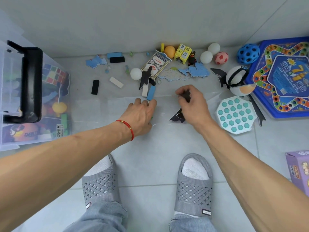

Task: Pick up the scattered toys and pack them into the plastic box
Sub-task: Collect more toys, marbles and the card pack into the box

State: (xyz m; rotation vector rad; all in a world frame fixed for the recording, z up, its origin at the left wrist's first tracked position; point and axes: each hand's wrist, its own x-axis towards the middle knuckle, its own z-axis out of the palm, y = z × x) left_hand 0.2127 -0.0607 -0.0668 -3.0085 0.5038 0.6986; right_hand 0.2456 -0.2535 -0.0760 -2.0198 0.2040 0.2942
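The clear plastic box (10, 141) with a black handle (28, 84) stands at the left and holds several toys. My right hand (192, 104) grips dark puzzle pieces (178, 117) above the floor. My left hand (142, 114) reaches down to the floor, fingers near a blue block (151, 92); something small and green peeks out under it. Scattered ahead lie a playing-card box (154, 66), white balls (136, 73), an orange ball (169, 51), black blocks (95, 87), a white block (116, 82) and blue puzzle pieces (199, 71).
At the right lie a blue board game (284, 76), a teal pop toy (235, 113), a blue holed ball (248, 53), a pink ball (221, 58) and a black-and-white capsule ball (236, 77). A purple box (298, 168) sits at the far right. My slippered feet (194, 185) stand below.
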